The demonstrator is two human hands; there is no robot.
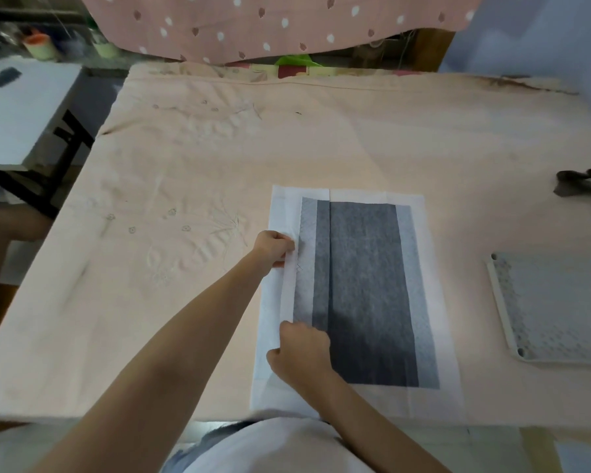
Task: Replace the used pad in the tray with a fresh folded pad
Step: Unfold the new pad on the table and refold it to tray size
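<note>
A fresh pad (365, 288), white-bordered with a dark grey middle, lies flat on the peach cloth-covered table near its front edge. Its left strip is folded partly over toward the middle. My left hand (275, 248) pinches the folded left edge about halfway up. My right hand (302, 348) grips the same edge closer to me. The light grey tray (553, 308), with a patterned surface, sits at the right edge of the table, apart from the pad. Whether a pad lies inside the tray cannot be told.
A peach embroidered cloth (219, 158) covers the table. A dark crumpled object (580, 186) lies at the far right. A white side table (17, 110) stands at the left. A pink dotted fabric (273, 25) hangs behind.
</note>
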